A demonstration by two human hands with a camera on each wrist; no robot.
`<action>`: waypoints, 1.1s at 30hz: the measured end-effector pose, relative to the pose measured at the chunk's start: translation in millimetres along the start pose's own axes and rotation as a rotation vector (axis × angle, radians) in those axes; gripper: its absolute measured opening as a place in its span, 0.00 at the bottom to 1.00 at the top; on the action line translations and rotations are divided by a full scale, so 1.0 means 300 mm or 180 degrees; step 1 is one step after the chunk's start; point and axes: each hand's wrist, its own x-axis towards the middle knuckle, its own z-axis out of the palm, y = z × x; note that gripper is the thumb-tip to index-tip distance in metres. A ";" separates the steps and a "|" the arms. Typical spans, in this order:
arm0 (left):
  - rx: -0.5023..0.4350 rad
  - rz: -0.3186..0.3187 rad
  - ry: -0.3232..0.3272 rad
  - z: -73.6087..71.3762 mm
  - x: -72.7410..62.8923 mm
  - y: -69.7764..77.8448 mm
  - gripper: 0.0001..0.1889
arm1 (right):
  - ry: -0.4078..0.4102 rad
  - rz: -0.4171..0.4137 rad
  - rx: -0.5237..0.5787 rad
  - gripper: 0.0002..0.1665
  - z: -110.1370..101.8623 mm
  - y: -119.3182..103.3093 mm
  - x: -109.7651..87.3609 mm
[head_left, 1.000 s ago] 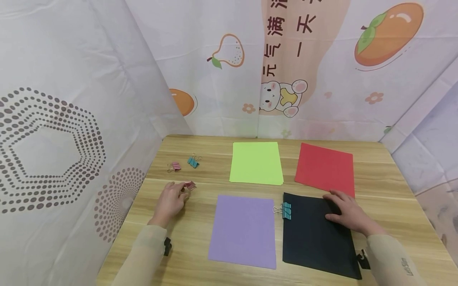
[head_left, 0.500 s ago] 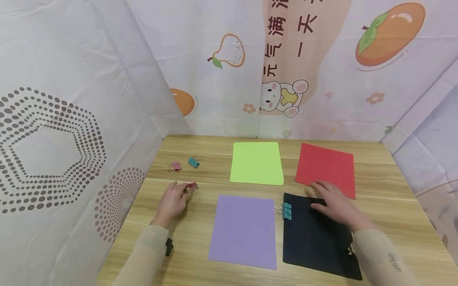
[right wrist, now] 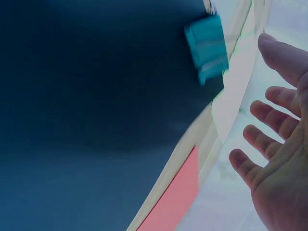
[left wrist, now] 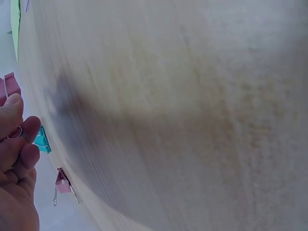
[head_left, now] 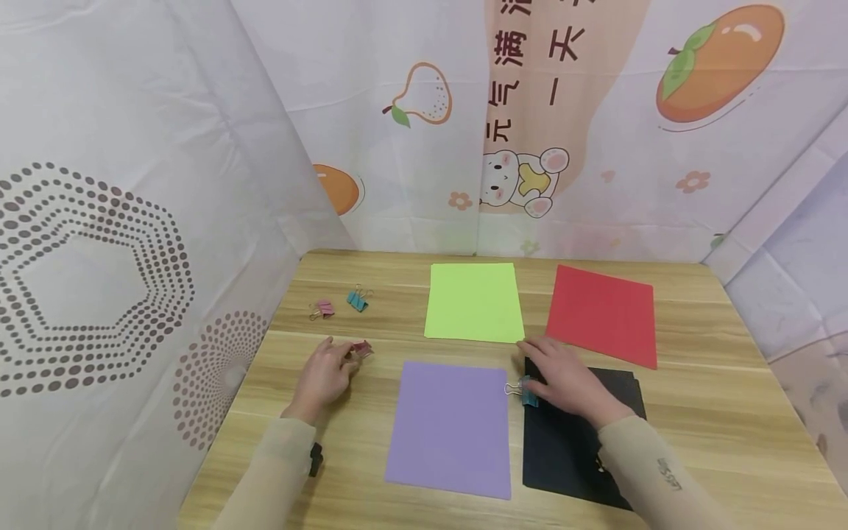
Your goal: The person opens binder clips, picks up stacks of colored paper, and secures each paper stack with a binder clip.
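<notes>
Fruit-printed curtain (head_left: pixel 517 132) behind wood-grain table (head_left: pixel 709 353), dotted cloth (head_left: pixel 99 265) leftward.

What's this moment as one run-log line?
left hand: pinches pink binder clip | right hand: holds nothing, over black paper | teal binder clip: on paper's left edge

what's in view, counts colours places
Lime square stack: 1, lime, far middle
Red square sheet: 1, red, far right
Purple square sheet: 1, purple, near middle
Black square stack: 1, black, near right
Teal metal clips: 2, teal, far left; on black stack
Pink metal clips: 2, pink, left
Wooden table: 1, tan, below
Printed cloth: count unclear, white, behind
Wrist device: 1 visible, black, left wrist
Left hand: 1, cream-sleeved, holding pink clip
Right hand: 1, cream-sleeved, over black stack
</notes>
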 end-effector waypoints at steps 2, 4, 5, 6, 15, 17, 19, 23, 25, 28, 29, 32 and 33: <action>-0.0021 0.0003 0.0011 0.003 -0.001 0.002 0.17 | 0.0006 -0.0053 0.0002 0.41 0.013 -0.023 0.011; -0.0029 0.0010 0.0039 0.005 -0.003 0.004 0.17 | -0.0006 -0.0107 -0.0016 0.41 0.023 -0.041 0.019; -0.0025 0.0021 0.0056 0.006 -0.004 0.005 0.17 | -0.0013 -0.0127 -0.0021 0.40 0.028 -0.048 0.021; -0.0025 0.0035 0.0073 0.006 -0.005 0.006 0.17 | -0.0015 -0.0149 -0.0034 0.40 0.032 -0.053 0.024; 0.0005 -0.0032 0.0048 0.004 -0.008 0.010 0.18 | -0.0091 -0.0294 -0.0001 0.38 0.059 -0.088 0.035; 0.0012 -0.0068 0.0009 0.003 -0.008 0.013 0.19 | -0.0109 -0.0350 -0.0049 0.38 0.067 -0.097 0.040; 0.0036 -0.0084 -0.0013 0.002 -0.008 0.016 0.19 | -0.0121 -0.0420 -0.0131 0.38 0.080 -0.105 0.046; 0.0087 -0.0058 -0.0007 0.001 -0.008 0.021 0.19 | -0.0134 -0.0540 -0.0273 0.38 0.104 -0.118 0.056; 0.0105 -0.0040 -0.0008 0.002 -0.007 0.022 0.18 | -0.0133 -0.0559 -0.0305 0.36 0.114 -0.120 0.056; 0.0093 -0.0048 -0.0027 0.002 -0.006 0.024 0.18 | -0.0139 -0.0547 -0.0359 0.30 0.124 -0.119 0.052; 0.0090 -0.0050 -0.0034 0.002 -0.005 0.025 0.18 | -0.0134 -0.0544 -0.0378 0.28 0.126 -0.117 0.049; 0.0097 -0.0051 -0.0040 0.002 -0.006 0.027 0.18 | -0.0130 -0.0539 -0.0390 0.26 0.128 -0.114 0.044; 0.0101 -0.0056 -0.0037 0.001 -0.006 0.028 0.18 | -0.0127 -0.0541 -0.0374 0.26 0.129 -0.113 0.043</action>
